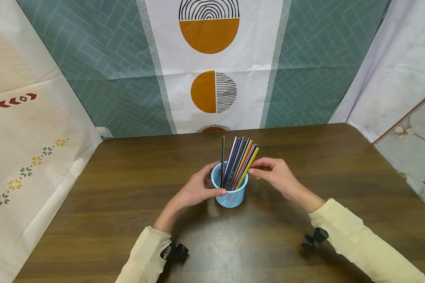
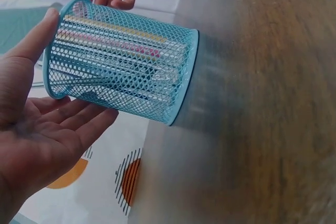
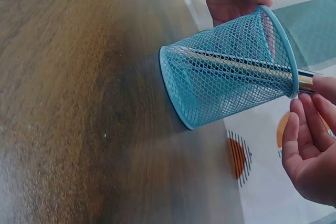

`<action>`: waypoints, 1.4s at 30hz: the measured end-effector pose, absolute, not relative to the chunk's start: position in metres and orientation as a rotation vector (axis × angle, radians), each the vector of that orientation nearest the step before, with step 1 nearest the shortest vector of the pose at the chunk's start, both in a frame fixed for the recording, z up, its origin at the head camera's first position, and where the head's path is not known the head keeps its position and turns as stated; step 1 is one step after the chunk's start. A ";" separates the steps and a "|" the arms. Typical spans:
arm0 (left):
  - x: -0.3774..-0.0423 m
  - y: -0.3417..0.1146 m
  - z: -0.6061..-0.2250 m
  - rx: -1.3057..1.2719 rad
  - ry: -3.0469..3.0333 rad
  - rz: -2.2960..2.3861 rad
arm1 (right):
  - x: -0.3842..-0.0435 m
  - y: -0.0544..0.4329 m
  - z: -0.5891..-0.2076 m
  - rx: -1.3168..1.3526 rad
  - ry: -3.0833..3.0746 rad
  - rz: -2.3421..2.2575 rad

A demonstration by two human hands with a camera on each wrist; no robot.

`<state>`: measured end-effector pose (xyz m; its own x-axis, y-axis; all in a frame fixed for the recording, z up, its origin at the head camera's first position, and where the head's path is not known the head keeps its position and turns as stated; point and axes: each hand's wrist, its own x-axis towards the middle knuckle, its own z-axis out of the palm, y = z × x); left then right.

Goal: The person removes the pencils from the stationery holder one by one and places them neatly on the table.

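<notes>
At twelve o'clock we see the light-blue, round mesh cup (image 1: 230, 199), probably light and stiff, best held near its rim, as the left hand (image 1: 197, 189) grips at nine; whether the right hand (image 1: 276, 175) pinches anything, we cannot tell.

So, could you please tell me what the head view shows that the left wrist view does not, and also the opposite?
Only the head view shows the cream sleeves, the black wrist devices and a row of flowers on the pale cloth at the left.

Only the left wrist view shows the left hand from its palm side, and the blue cup closely enough to make out its mesh clearly.

Both show that cup, the pencils inside, the right hand, the table and the backdrop with orange shapes.
</notes>
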<state>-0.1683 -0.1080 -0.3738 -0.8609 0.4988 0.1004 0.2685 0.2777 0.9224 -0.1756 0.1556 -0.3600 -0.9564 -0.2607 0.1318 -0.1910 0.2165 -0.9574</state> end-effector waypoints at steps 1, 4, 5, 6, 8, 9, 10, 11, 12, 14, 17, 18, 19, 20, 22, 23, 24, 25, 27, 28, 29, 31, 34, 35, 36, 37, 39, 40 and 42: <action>-0.168 -0.108 -0.374 0.712 2.330 1.626 | -0.176 0.155 -0.360 -0.439 2.397 -1.890; -0.168 -0.108 -0.373 0.704 2.323 1.627 | -0.176 0.153 -0.360 -0.421 2.387 -1.916; -0.167 -0.108 -0.373 0.700 2.323 1.627 | -0.176 0.152 -0.360 -0.412 2.386 -1.926; -0.167 -0.108 -0.373 0.695 2.323 1.626 | -0.176 0.152 -0.361 -0.408 2.386 -1.931; -0.166 -0.108 -0.373 0.691 2.313 1.636 | -0.176 0.151 -0.361 -0.402 2.386 -1.949; -0.166 -0.108 -0.373 0.688 2.309 1.641 | -0.176 0.150 -0.361 -0.400 2.383 -1.961; -0.166 -0.107 -0.373 0.687 2.305 1.645 | -0.177 0.149 -0.362 -0.398 2.381 -1.970; -0.165 -0.107 -0.373 0.688 2.301 1.649 | -0.177 0.149 -0.362 -0.394 2.378 -1.981; -0.165 -0.107 -0.373 0.690 2.296 1.654 | -0.176 0.148 -0.362 -0.390 2.379 -1.988; -0.165 -0.106 -0.373 0.692 2.287 1.663 | -0.176 0.148 -0.362 -0.382 2.381 -2.000; -0.164 -0.106 -0.374 0.700 2.273 1.674 | -0.175 0.146 -0.362 -0.373 2.386 -2.002; -0.164 -0.106 -0.374 0.703 2.270 1.676 | -0.175 0.146 -0.362 -0.373 2.392 -1.999; -0.164 -0.106 -0.374 0.706 2.269 1.678 | -0.175 0.145 -0.362 -0.373 2.394 -1.999; -0.164 -0.106 -0.375 0.709 2.266 1.681 | -0.175 0.145 -0.363 -0.375 2.396 -2.000; -0.164 -0.106 -0.375 0.711 2.264 1.684 | -0.175 0.145 -0.363 -0.379 2.400 -2.000; -0.164 -0.106 -0.375 0.711 2.263 1.688 | -0.175 0.144 -0.363 -0.382 2.403 -2.001; -0.164 -0.106 -0.375 0.711 2.261 1.691 | -0.175 0.145 -0.364 -0.383 2.409 -2.000; -0.164 -0.106 -0.375 0.709 2.259 1.694 | -0.175 0.145 -0.364 -0.385 2.414 -2.000; -0.165 -0.107 -0.376 0.708 2.260 1.696 | -0.175 0.145 -0.365 -0.394 2.429 -1.991; -0.165 -0.107 -0.376 0.706 2.261 1.696 | -0.175 0.145 -0.365 -0.398 2.440 -1.985; -0.165 -0.107 -0.376 0.705 2.265 1.694 | -0.175 0.145 -0.366 -0.404 2.452 -1.978; -0.166 -0.107 -0.376 0.699 2.272 1.689 | -0.175 0.145 -0.365 -0.421 2.480 -1.959; -0.166 -0.107 -0.375 0.688 2.280 1.684 | -0.174 0.145 -0.363 -0.450 2.525 -1.935; -0.166 -0.107 -0.375 0.685 2.281 1.684 | -0.173 0.145 -0.362 -0.462 2.538 -1.928; -0.167 -0.107 -0.375 0.683 2.283 1.683 | -0.173 0.145 -0.361 -0.473 2.551 -1.919; -0.166 -0.107 -0.375 0.681 2.283 1.684 | -0.173 0.146 -0.360 -0.482 2.561 -1.913; -0.166 -0.107 -0.375 0.682 2.280 1.688 | -0.172 0.146 -0.358 -0.499 2.582 -1.896; -0.166 -0.107 -0.375 0.683 2.280 1.688 | -0.172 0.146 -0.357 -0.507 2.591 -1.888; -0.166 -0.106 -0.375 0.682 2.278 1.693 | -0.171 0.147 -0.355 -0.519 2.605 -1.877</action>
<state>-0.1661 -0.1064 -0.3747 -0.8674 0.4885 0.0952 0.2321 0.2278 0.9457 -0.1711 0.1471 -0.3550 -0.9430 -0.1910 0.2725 -0.3190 0.2854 -0.9037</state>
